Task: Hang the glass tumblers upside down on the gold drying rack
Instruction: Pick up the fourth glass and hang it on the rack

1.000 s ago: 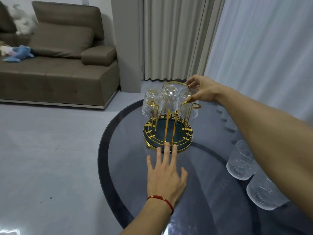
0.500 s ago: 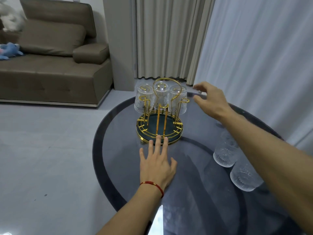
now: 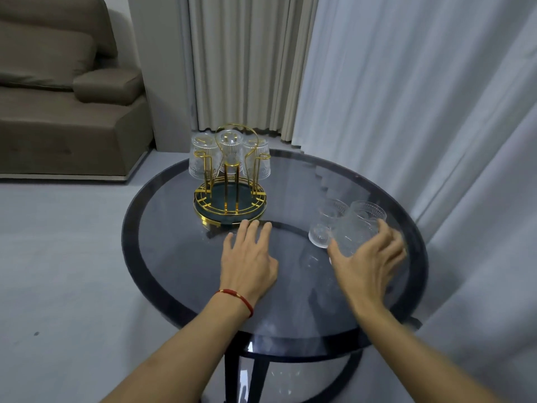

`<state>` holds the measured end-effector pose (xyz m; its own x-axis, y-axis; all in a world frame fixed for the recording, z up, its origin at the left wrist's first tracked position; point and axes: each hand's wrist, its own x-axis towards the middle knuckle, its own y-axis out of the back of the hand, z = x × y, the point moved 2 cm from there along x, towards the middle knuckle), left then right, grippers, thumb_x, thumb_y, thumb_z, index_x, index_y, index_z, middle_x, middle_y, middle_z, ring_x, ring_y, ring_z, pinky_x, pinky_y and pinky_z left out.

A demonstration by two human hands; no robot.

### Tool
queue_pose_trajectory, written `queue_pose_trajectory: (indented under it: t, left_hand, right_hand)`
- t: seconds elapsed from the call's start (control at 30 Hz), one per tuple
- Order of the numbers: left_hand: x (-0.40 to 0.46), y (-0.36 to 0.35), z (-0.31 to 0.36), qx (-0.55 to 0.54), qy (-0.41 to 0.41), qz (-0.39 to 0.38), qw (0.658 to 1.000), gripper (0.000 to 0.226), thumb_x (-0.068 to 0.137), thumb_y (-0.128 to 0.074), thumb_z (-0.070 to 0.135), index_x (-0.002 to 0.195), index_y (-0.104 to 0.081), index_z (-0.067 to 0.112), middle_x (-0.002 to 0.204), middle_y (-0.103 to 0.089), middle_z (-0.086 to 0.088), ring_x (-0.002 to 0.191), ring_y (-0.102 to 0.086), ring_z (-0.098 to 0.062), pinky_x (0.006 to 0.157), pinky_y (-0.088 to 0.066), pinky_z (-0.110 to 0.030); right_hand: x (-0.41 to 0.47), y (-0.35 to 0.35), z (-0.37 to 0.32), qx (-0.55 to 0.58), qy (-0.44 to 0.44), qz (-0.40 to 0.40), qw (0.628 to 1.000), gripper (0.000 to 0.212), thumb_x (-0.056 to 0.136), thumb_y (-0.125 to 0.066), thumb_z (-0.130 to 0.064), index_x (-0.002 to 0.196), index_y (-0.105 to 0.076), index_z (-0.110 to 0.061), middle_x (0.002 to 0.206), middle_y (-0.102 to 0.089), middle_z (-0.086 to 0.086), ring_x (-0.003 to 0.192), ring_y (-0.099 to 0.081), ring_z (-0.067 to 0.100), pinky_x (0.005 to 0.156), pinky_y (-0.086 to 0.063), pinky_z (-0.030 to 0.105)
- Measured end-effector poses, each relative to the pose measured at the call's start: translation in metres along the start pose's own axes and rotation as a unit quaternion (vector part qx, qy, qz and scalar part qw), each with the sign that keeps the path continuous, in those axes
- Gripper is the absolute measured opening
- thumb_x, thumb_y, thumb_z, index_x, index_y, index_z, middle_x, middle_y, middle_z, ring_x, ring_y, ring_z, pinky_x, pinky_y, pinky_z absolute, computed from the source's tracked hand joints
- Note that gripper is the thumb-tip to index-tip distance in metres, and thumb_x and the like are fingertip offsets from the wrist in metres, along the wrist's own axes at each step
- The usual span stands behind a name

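Note:
The gold drying rack [image 3: 230, 199] with a dark green base stands at the back of the round glass table [image 3: 174, 257]. Three ribbed glass tumblers [image 3: 229, 146] hang upside down on its prongs. My left hand [image 3: 247, 260] lies flat on the table, fingertips just in front of the rack's base. On the right, my right hand [image 3: 369, 257] wraps around a loose tumbler [image 3: 356, 228], which is tilted. A second loose tumbler [image 3: 325, 225] stands right beside it to the left, touching it.
The table's dark rim [image 3: 130, 228] curves close on the left and front. White curtains [image 3: 421, 112] hang just past the table on the right. A brown sofa [image 3: 66, 112] sits at the far left on the grey floor.
My right hand has left the rack, swung back to the right and closed around one of the two loose tumblers. The left hand stays flat in front of the rack.

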<state>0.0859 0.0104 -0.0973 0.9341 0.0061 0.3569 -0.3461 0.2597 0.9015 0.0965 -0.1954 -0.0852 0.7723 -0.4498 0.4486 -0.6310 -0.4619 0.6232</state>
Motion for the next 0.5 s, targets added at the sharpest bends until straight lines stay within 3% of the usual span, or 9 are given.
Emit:
queue_pose_trajectory:
  t: [0.1, 0.27, 0.4, 0.5]
  left_hand:
    - [-0.007, 0.008, 0.010, -0.089, 0.007, 0.012, 0.996, 0.062, 0.088, -0.056, 0.021, 0.148, -0.040, 0.016, 0.138, -0.055, -0.005, 0.134, -0.039, -0.024, 0.107, -0.039, -0.044]
    - [-0.011, 0.013, 0.018, -0.244, 0.050, -0.008, 0.968, 0.054, 0.088, -0.061, 0.014, 0.141, -0.049, 0.014, 0.124, -0.063, -0.009, 0.126, -0.046, -0.025, 0.100, -0.042, -0.037]
    - [-0.012, 0.019, 0.020, -0.289, 0.054, -0.003, 0.956, 0.046, 0.090, -0.065, 0.017, 0.134, -0.056, 0.019, 0.119, -0.066, -0.003, 0.118, -0.053, -0.020, 0.096, -0.043, -0.031]
    - [-0.011, 0.026, 0.023, -0.408, 0.074, -0.032, 0.909, 0.039, 0.089, -0.070, 0.029, 0.127, -0.060, 0.025, 0.110, -0.068, 0.004, 0.105, -0.063, -0.012, 0.089, -0.057, -0.033]
  right_hand:
    - [-0.001, -0.008, 0.016, 0.073, -0.092, -0.083, 0.990, 0.104, 0.078, -0.085, -0.042, 0.154, -0.027, -0.001, 0.153, -0.041, 0.026, 0.141, -0.034, 0.046, 0.116, -0.032, 0.054]
    - [0.005, -0.012, 0.027, 0.140, -0.124, -0.106, 0.977, 0.084, 0.077, -0.083, -0.047, 0.141, -0.041, -0.012, 0.136, -0.061, 0.012, 0.125, -0.058, 0.038, 0.105, -0.047, 0.053]
    - [0.003, -0.006, 0.027, 0.155, -0.065, -0.073, 0.983, 0.079, 0.072, -0.083, -0.054, 0.133, -0.045, -0.020, 0.129, -0.059, 0.005, 0.116, -0.060, 0.031, 0.095, -0.051, 0.042]
    - [0.006, 0.001, 0.017, 0.182, 0.077, -0.048, 0.979, 0.079, 0.072, -0.083, -0.056, 0.134, -0.046, -0.025, 0.127, -0.052, 0.000, 0.113, -0.055, 0.019, 0.091, -0.045, 0.027]
